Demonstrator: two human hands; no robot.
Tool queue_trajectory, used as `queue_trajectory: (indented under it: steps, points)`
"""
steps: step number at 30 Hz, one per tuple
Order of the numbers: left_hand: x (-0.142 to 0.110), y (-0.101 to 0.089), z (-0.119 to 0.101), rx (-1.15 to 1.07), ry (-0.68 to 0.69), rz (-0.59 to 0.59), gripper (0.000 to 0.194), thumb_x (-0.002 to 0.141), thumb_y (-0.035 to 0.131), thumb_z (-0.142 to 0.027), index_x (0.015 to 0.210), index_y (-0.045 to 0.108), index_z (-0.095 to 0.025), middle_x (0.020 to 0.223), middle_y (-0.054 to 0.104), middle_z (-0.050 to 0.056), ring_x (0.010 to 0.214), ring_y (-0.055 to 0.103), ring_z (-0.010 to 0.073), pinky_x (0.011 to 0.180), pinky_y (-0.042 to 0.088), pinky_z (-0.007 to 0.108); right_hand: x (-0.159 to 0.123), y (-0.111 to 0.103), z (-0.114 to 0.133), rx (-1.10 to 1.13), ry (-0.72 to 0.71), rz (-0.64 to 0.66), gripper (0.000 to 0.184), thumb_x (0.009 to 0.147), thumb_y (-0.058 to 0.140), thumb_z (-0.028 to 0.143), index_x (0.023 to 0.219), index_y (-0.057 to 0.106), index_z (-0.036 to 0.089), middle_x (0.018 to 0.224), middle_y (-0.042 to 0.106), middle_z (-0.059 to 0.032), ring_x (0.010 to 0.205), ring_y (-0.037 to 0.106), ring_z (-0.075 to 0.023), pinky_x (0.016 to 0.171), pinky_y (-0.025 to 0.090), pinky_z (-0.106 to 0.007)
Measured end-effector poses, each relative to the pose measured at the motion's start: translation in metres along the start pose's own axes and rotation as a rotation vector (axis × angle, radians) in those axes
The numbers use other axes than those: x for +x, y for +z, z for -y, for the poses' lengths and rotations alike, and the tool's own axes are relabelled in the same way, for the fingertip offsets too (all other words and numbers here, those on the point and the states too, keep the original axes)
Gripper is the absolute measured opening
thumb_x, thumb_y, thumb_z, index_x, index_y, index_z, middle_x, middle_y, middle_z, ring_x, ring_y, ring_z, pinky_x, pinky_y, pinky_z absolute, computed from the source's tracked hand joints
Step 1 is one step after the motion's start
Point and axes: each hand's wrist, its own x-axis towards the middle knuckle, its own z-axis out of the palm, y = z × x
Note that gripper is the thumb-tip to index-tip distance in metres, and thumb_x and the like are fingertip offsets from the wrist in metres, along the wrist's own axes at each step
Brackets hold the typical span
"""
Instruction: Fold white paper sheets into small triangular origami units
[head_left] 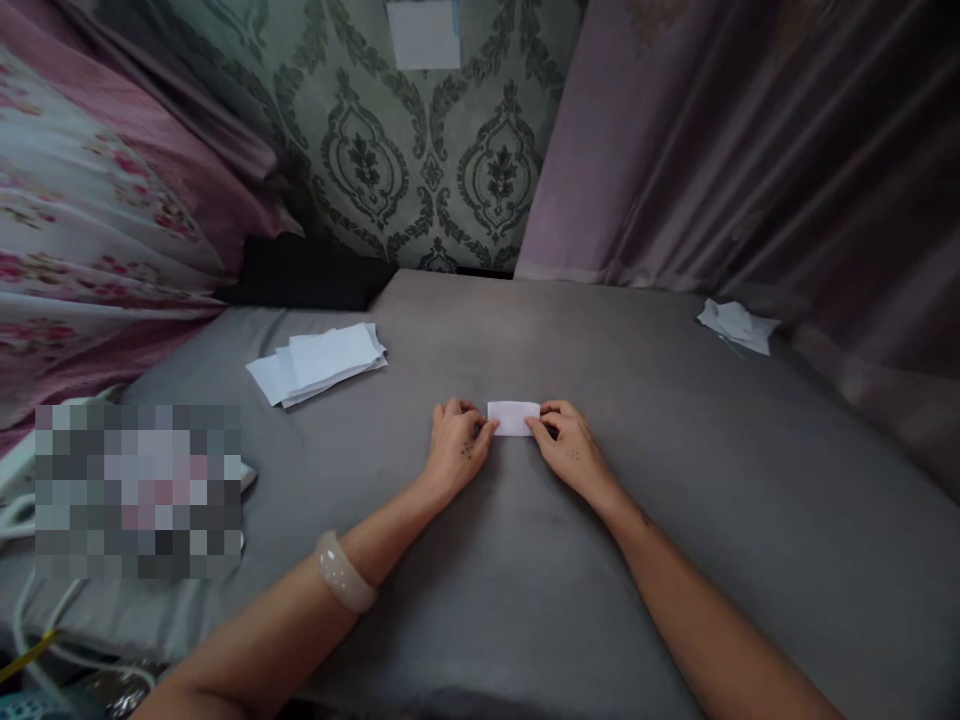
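A small white rectangle of paper (513,419) is stretched level between my two hands, just above or on the grey cloth; I cannot tell which. My left hand (457,445) pinches its left end between thumb and fingers. At the right end, my right hand (571,448) grips it the same way. Whether the paper is folded in layers does not show clearly. To the left, beyond my left hand, lies a loose stack of white paper strips (330,358).
Crumpled white paper pieces (739,325) lie far right on the grey-covered surface (480,600). A folded black cloth (315,275) rests at the back left. White cables (37,600) and a blurred-out patch (139,490) occupy the left edge. Curtains (675,150) hang at both sides.
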Motion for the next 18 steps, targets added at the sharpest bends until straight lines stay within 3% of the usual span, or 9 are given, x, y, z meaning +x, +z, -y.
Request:
queue_trajectory:
  steps: [11, 18]
  points:
    - [0.0091, 0.0059, 0.0000, 0.074, 0.015, -0.038, 0.033, 0.087, 0.053, -0.037, 0.065, 0.065, -0.016, 0.084, 0.056, 0.010, 0.086, 0.048, 0.0241, 0.083, 0.042, 0.044, 0.0025, 0.0042, 0.0047, -0.125, 0.019, -0.060, 0.029, 0.086, 0.051, 0.036, 0.063, 0.059, 0.019, 0.092, 0.057, -0.0101, 0.084, 0.059, -0.0212, 0.081, 0.049, -0.039]
    - [0.0079, 0.0031, -0.0002, 0.145, 0.030, -0.028, 0.031, 0.088, 0.053, -0.038, 0.068, 0.063, -0.015, 0.086, 0.057, 0.011, 0.086, 0.048, 0.0250, 0.080, 0.043, 0.041, 0.0031, 0.0050, 0.0038, -0.184, 0.016, -0.056, 0.028, 0.085, 0.053, 0.036, 0.062, 0.052, 0.021, 0.086, 0.053, -0.0078, 0.078, 0.057, -0.0206, 0.078, 0.048, -0.038]
